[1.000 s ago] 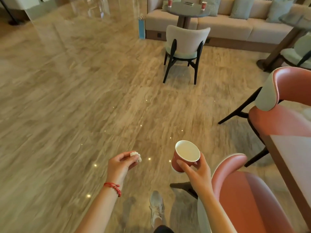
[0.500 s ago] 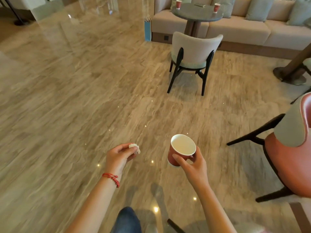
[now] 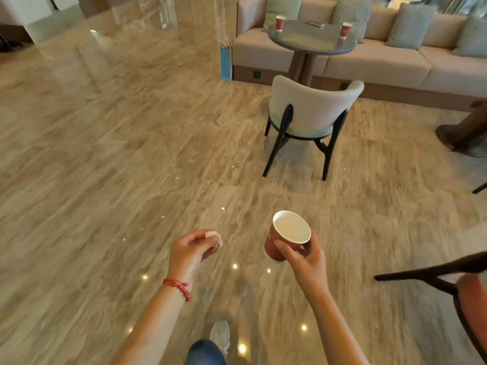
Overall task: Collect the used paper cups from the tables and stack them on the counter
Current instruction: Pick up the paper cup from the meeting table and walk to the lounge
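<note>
My right hand (image 3: 305,259) grips a red paper cup (image 3: 284,237) with a white inside, held upright over the floor. My left hand (image 3: 191,250) pinches a small crumpled white paper wad (image 3: 214,237). Far ahead, a round dark table (image 3: 312,39) carries two more red paper cups, one at its left edge (image 3: 280,22) and one at its right edge (image 3: 345,30), with a flat dark object (image 3: 314,23) between them.
A cream chair (image 3: 311,106) stands in front of the round table, its back towards me. A beige sofa (image 3: 382,56) with cushions runs behind. A pink chair (image 3: 471,293) is at the right edge. A blue bag (image 3: 226,63) leans by the sofa's end. Polished floor lies between.
I have walked forward: the round table and cream chair are closer and larger, the pink chairs have slid out to the right. Both hands hold the same things.
</note>
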Demonstrator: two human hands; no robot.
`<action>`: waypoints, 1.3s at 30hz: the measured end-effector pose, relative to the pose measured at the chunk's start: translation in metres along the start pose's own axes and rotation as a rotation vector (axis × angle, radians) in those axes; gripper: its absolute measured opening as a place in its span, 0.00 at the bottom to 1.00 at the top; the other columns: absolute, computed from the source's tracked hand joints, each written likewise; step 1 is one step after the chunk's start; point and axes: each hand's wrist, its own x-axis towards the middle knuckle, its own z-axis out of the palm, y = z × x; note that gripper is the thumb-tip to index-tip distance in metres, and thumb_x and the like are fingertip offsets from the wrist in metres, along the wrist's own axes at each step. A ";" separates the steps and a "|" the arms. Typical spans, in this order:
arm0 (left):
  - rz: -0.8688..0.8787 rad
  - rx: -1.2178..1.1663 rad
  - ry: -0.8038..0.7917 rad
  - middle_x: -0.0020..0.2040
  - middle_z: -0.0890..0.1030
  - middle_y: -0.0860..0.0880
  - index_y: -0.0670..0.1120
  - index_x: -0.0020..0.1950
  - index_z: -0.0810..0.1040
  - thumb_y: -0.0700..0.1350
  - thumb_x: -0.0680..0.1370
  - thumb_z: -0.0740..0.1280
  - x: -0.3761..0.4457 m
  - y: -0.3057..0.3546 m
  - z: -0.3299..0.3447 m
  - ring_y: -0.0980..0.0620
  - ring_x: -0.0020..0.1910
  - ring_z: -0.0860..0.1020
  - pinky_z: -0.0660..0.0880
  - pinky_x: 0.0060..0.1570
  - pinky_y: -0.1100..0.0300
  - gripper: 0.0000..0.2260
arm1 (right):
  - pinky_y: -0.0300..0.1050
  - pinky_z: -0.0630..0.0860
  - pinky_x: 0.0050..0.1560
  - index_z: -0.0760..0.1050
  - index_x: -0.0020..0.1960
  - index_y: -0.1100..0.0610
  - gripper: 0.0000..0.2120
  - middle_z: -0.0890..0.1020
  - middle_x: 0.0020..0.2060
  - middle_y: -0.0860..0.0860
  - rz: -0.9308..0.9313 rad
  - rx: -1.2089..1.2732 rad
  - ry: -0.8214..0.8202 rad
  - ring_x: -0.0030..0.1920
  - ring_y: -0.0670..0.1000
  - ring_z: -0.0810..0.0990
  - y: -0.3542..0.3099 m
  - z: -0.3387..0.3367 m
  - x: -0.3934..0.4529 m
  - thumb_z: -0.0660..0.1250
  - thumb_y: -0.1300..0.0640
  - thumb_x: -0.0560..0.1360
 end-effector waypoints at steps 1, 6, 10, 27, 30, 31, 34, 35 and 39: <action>0.000 -0.006 -0.001 0.32 0.84 0.45 0.41 0.39 0.82 0.30 0.69 0.70 0.022 0.011 0.005 0.53 0.31 0.82 0.77 0.33 0.67 0.07 | 0.32 0.75 0.43 0.73 0.56 0.41 0.23 0.81 0.52 0.43 -0.001 0.000 0.005 0.52 0.42 0.80 -0.005 0.009 0.022 0.77 0.57 0.66; -0.011 -0.045 0.025 0.32 0.84 0.45 0.39 0.40 0.82 0.29 0.69 0.70 0.115 0.057 0.035 0.54 0.32 0.82 0.77 0.32 0.67 0.06 | 0.30 0.75 0.42 0.72 0.52 0.38 0.23 0.81 0.49 0.39 -0.008 -0.023 -0.009 0.49 0.38 0.79 -0.027 0.038 0.117 0.77 0.55 0.65; -0.022 -0.051 0.011 0.33 0.84 0.44 0.38 0.41 0.82 0.30 0.69 0.71 0.178 0.081 0.071 0.53 0.33 0.82 0.78 0.34 0.66 0.05 | 0.30 0.76 0.43 0.71 0.55 0.38 0.24 0.80 0.51 0.40 -0.026 -0.037 0.003 0.50 0.37 0.79 -0.038 0.045 0.190 0.77 0.55 0.65; 0.062 -0.027 0.005 0.33 0.83 0.45 0.37 0.43 0.82 0.32 0.71 0.70 0.449 0.195 0.243 0.53 0.34 0.82 0.79 0.37 0.66 0.03 | 0.33 0.77 0.44 0.72 0.55 0.39 0.23 0.80 0.51 0.41 -0.067 -0.019 -0.074 0.50 0.38 0.79 -0.093 0.077 0.542 0.77 0.54 0.65; 0.048 -0.048 0.018 0.32 0.83 0.46 0.38 0.42 0.82 0.32 0.70 0.70 0.497 0.217 0.257 0.54 0.34 0.82 0.78 0.36 0.66 0.03 | 0.35 0.76 0.46 0.72 0.56 0.41 0.25 0.81 0.51 0.42 -0.062 -0.016 -0.081 0.50 0.39 0.79 -0.100 0.101 0.593 0.78 0.51 0.63; 0.044 -0.045 0.021 0.32 0.83 0.46 0.38 0.42 0.82 0.32 0.70 0.70 0.517 0.221 0.261 0.54 0.34 0.82 0.78 0.36 0.66 0.03 | 0.34 0.77 0.45 0.72 0.56 0.41 0.25 0.81 0.51 0.42 -0.064 -0.012 -0.083 0.50 0.39 0.80 -0.100 0.110 0.610 0.77 0.49 0.62; 0.041 -0.039 0.015 0.32 0.83 0.46 0.36 0.45 0.81 0.32 0.71 0.70 0.579 0.239 0.271 0.54 0.34 0.82 0.79 0.37 0.65 0.04 | 0.37 0.77 0.48 0.73 0.59 0.43 0.26 0.82 0.51 0.42 -0.064 -0.008 -0.068 0.51 0.40 0.80 -0.098 0.139 0.666 0.77 0.50 0.63; 0.043 -0.042 0.010 0.32 0.83 0.46 0.36 0.45 0.81 0.32 0.70 0.70 0.600 0.246 0.273 0.54 0.34 0.82 0.79 0.37 0.65 0.05 | 0.38 0.77 0.50 0.73 0.60 0.45 0.27 0.81 0.52 0.42 -0.064 -0.008 -0.060 0.52 0.40 0.80 -0.099 0.149 0.686 0.77 0.50 0.64; 0.035 -0.033 0.009 0.31 0.83 0.46 0.36 0.44 0.81 0.32 0.70 0.70 0.685 0.284 0.279 0.53 0.33 0.82 0.79 0.37 0.65 0.04 | 0.39 0.77 0.51 0.72 0.58 0.43 0.25 0.81 0.51 0.42 -0.066 -0.012 -0.035 0.51 0.39 0.79 -0.116 0.194 0.765 0.77 0.52 0.64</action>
